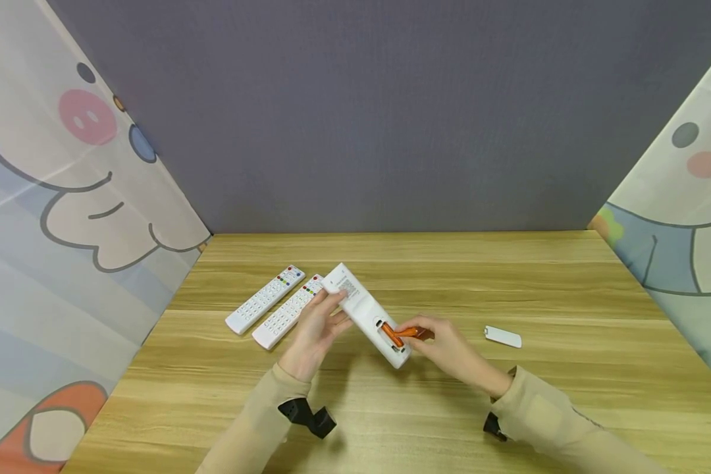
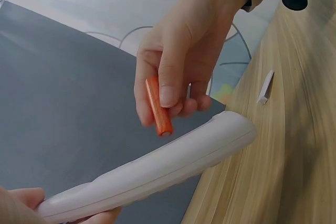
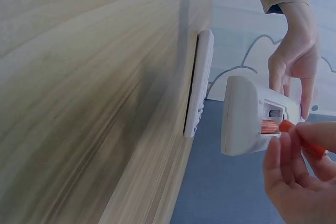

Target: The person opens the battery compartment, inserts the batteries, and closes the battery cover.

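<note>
My left hand (image 1: 315, 332) holds a white remote control (image 1: 360, 304) by its far end, back side up and raised over the table. The battery compartment stands uncovered, and one orange battery (image 3: 269, 126) lies in it beside a bare slot. Between thumb and fingers, my right hand (image 1: 447, 345) pinches a second orange battery (image 2: 159, 108). In the right wrist view that battery's end is right at the compartment's edge. Off to the right, the small white battery cover (image 1: 502, 337) rests on the table.
Two more white remotes, one outer (image 1: 264, 299) and one inner (image 1: 287, 315), lie buttons up on the wooden table (image 1: 225, 401) left of my hands. A grey panel (image 1: 391, 118) rises at the table's back. Printed cartoon cloths hang on both sides.
</note>
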Demonstrator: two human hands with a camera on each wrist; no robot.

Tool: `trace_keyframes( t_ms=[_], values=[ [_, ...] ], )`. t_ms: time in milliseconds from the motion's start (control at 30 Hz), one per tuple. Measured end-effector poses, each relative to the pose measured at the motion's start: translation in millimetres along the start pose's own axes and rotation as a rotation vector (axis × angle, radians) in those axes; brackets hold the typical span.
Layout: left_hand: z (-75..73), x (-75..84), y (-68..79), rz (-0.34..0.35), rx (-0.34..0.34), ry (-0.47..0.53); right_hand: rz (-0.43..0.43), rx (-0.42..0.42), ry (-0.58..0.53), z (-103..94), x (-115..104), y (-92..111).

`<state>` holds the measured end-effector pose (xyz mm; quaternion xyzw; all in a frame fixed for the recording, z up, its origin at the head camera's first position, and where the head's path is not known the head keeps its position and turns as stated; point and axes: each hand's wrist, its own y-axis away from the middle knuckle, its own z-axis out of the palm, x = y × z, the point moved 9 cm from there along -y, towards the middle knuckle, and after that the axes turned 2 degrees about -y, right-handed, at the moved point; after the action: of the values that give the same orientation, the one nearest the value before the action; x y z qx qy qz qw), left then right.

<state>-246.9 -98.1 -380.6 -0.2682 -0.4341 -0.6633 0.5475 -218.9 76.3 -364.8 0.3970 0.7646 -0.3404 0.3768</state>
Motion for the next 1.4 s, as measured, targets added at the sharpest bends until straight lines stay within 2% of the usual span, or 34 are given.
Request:
trace_keyframes(
  t_ms=[133, 233, 333, 567, 767, 1233, 1400],
  values=[
    [0.9, -1.2, 0.0, -0.001, 0.002, 0.004, 0.035, -0.073, -0.036, 6.4, 2, 0],
    [1.9, -1.8, -1.0, 0.0, -0.004, 0.002, 0.047, -0.09, -0.027, 7.9, 3, 0],
    [2.9, -2.1, -1.4, -0.003, -0.008, 0.009, 0.039, -0.066, -0.013, 5.9, 1, -2],
    [3.8, -3.6, 0.2, -0.009, -0.008, 0.016, 0.054, 0.055, -0.024, -3.4, 0, -6],
    [5.5, -3.8, 2.1, -0.012, -0.008, 0.032, -0.077, 0.123, 0.057, -5.2, -10, -7],
    [6.7, -4.1, 4.3, -0.005, -0.013, 0.039, -0.465, 0.228, 0.107, -3.4, -39, 1],
    [6.3, -4.2, 3.7, -0.008, -0.002, 0.054, -0.524, 0.261, 0.123, -3.2, -42, 4]
  ],
)
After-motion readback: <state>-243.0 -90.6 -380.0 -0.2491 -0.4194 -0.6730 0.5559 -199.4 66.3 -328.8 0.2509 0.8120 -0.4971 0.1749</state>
